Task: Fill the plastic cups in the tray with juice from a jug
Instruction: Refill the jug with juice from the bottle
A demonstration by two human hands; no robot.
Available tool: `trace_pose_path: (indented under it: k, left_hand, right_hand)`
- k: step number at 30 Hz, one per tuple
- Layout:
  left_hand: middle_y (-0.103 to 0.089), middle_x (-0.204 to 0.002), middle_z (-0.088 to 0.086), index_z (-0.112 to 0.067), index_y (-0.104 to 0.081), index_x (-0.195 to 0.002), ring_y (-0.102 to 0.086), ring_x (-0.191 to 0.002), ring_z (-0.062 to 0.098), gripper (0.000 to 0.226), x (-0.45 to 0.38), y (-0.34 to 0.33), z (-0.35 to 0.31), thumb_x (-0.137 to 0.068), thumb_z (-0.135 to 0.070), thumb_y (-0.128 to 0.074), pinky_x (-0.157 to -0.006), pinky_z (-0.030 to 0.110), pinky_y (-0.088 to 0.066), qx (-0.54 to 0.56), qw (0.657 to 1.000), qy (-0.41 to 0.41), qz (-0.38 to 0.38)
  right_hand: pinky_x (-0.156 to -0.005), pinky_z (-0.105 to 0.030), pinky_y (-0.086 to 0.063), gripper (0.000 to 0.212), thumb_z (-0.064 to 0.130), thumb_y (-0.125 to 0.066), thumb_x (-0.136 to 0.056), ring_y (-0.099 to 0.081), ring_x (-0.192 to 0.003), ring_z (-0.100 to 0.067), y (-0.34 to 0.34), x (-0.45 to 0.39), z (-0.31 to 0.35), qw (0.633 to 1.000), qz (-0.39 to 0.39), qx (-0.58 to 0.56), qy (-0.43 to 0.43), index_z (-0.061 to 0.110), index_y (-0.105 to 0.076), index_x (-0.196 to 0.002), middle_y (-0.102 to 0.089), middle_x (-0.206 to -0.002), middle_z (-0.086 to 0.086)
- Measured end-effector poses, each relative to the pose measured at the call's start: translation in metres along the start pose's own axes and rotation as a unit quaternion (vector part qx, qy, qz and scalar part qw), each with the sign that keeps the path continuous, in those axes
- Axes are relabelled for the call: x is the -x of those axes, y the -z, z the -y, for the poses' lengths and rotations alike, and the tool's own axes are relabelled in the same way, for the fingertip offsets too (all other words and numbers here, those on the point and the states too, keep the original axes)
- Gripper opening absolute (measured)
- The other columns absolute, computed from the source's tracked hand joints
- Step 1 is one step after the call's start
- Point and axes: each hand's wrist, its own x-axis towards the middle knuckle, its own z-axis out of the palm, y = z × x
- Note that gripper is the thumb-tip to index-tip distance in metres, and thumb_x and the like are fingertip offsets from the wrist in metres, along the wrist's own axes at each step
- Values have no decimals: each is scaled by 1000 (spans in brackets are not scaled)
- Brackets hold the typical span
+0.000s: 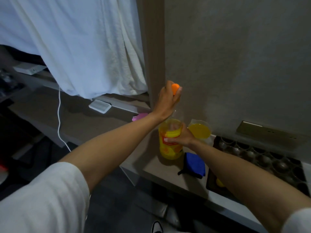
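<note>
1. The tray (217, 142) lies along the counter at my right, dark, its cups (262, 158) sitting in rows; they look empty as far as I can tell, though something yellow shows at the near edge.
2. The bottle (170, 143) stands upright near the counter's left end, about two-thirds full of juice.
3. The jug (200, 132) is just behind and right of the bottle, already holding juice.
4. My right hand (180, 137) is wrapped round the bottle's middle, steadying it.
5. My left hand (168, 100) is curled over the orange cap (175, 89) at the bottle's top; I can't tell whether the cap is on or off.
6. I judge this the bottle step: pouring into cups has not begun. Next I need the cap dealt with, then a grip on the jug.
7. A blue cloth (195, 163) lies just in front of the bottle, between me and the tray's near corner, so the jug should travel clear of it.
</note>
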Motion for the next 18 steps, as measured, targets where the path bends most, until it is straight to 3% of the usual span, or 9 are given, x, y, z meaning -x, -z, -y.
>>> trace_pose_path:
  k: [2,5,11,15,18]
  left_hand:
    - [-60,-98,12,-15,-44,-109,-61,-86,27,32,2,-1,7,-104,-46,-47,-74,42,-50,7,1000,0,20]
    - [-60,-98,10,-19,-43,-109,-62,-86,24,27,8,-9,17,-104,-46,-47,-76,45,-52,13,999,-5,48]
    - [-59,-96,3,-24,-41,-109,-64,-86,22,25,14,-22,39,-105,-48,-44,-77,45,-53,6,995,-25,96]
    - [-56,-92,3,-16,-43,-107,-62,-83,22,23,19,-28,48,-106,-39,-46,-75,45,-51,7,992,-43,122]
    - [-56,-93,3,-11,-45,-109,-59,-82,21,22,22,-29,53,-107,-32,-47,-76,44,-50,9,988,-49,143]
  right_hand:
    - [-102,-38,-52,110,50,-100,-52,-60,-121,-16,-2,-4,5,1000,-8,-14,-10,23,-44,-142,-62,-129,8]
    - [-105,-41,-49,117,36,-95,-68,-52,-133,-26,-1,-10,13,998,-35,-38,-34,14,-23,-158,-53,-145,-3]
    - [-113,-42,-42,129,35,-93,-70,-37,-147,-31,-4,-25,12,995,-63,-47,-59,17,-6,-163,-32,-164,-8]
    - [-104,-30,-40,126,27,-91,-75,-40,-144,-26,-7,-30,10,992,-67,-75,-76,11,-2,-163,-43,-151,1]
    - [-110,-39,-42,132,32,-94,-70,-42,-144,-32,-10,-34,6,992,-75,-56,-80,14,-3,-163,-43,-157,-10]
